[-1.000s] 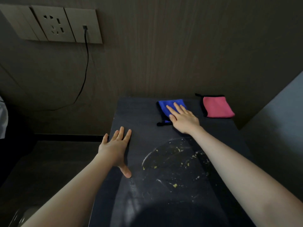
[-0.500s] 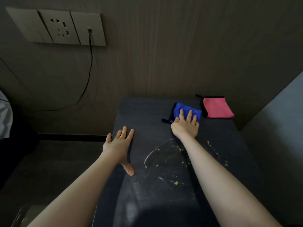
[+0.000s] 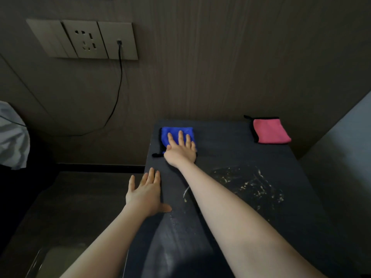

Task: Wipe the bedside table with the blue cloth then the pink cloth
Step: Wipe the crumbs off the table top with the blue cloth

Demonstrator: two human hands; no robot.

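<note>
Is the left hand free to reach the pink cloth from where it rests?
Probably not easily: the left hand lies at the table's left edge, and the right forearm crosses between it and the pink cloth.

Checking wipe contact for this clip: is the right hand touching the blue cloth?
Touching. The head view shows the right hand lying flat on the blue cloth, fingers spread across it, pressing it onto the bedside table.

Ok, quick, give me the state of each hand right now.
Left hand: open, flat on the dark bedside table, holding nothing.
Right hand: open, pressed flat on the blue microfibre cloth.
</note>
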